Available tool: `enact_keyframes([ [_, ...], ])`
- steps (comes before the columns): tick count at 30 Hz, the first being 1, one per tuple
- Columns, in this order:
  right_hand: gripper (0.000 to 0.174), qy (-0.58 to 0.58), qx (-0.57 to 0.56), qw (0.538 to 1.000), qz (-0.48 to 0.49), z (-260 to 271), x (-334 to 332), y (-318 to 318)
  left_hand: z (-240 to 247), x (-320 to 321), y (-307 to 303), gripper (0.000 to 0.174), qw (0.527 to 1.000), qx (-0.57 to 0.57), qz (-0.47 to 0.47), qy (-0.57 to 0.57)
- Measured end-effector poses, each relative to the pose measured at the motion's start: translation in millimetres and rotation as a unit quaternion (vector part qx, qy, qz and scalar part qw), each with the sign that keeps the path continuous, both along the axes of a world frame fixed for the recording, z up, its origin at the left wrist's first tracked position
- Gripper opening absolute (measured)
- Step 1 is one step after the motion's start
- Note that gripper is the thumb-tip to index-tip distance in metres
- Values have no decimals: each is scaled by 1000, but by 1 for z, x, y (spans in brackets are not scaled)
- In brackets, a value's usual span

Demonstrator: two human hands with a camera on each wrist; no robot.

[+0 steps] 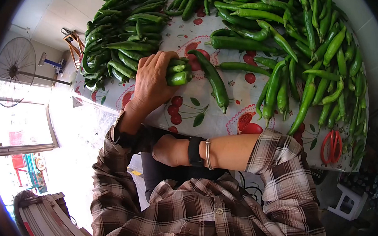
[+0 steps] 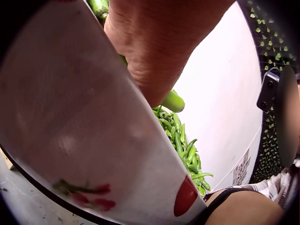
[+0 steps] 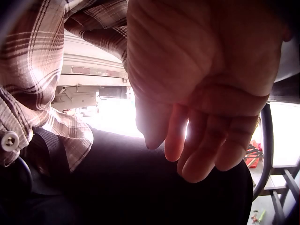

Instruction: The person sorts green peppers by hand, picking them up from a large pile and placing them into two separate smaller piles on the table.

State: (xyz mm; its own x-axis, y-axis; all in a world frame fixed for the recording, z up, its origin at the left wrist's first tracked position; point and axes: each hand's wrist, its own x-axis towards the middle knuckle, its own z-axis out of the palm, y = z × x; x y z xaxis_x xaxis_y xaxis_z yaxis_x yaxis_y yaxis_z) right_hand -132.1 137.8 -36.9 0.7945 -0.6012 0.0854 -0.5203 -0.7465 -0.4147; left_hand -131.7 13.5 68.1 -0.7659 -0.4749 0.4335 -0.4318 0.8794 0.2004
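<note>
My left hand (image 1: 155, 76) grips a bunch of green peppers (image 1: 179, 78) near the table's front edge, its fingers curled over the top. One dark green pepper (image 1: 212, 80) lies apart, just right of that bunch. In the left wrist view, the left hand (image 2: 154, 51) hides most of what it holds; one pepper end (image 2: 173, 101) pokes out beside it. My right forearm crosses beneath the left one in the head view, where the fingers are hidden. The right wrist view shows the right hand (image 3: 201, 93) hanging over dark trousers (image 3: 140, 183), fingers extended and holding nothing.
Rows of green peppers (image 1: 139, 26) cover the table's back left. A large loose pile of peppers (image 1: 322, 63) spreads over the right side. Red loops (image 1: 331, 147) lie at the right front corner of the cherry-patterned tablecloth (image 1: 198, 128). A wire fan (image 1: 14, 67) stands at left.
</note>
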Motion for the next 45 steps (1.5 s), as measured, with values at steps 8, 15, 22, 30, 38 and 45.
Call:
enact_keyframes([
  [8,11,11,9,1000,6,4,0,-1,-1,0,0,48,1000,13,18,-11],
  [15,13,32,8,999,7,10,-2,-1,-2,0,-1,47,1000,-2,1,6],
  [22,13,38,10,999,8,8,-1,-1,-2,1,-1,49,1000,8,16,-12],
  [30,13,28,10,1000,2,10,-3,-1,-2,0,0,50,1000,8,17,-10],
  [38,13,26,11,1000,3,9,-2,-1,-3,1,0,50,1000,8,18,-12],
  [45,13,31,9,999,-3,10,-2,0,-3,1,0,50,1000,7,15,-11],
])
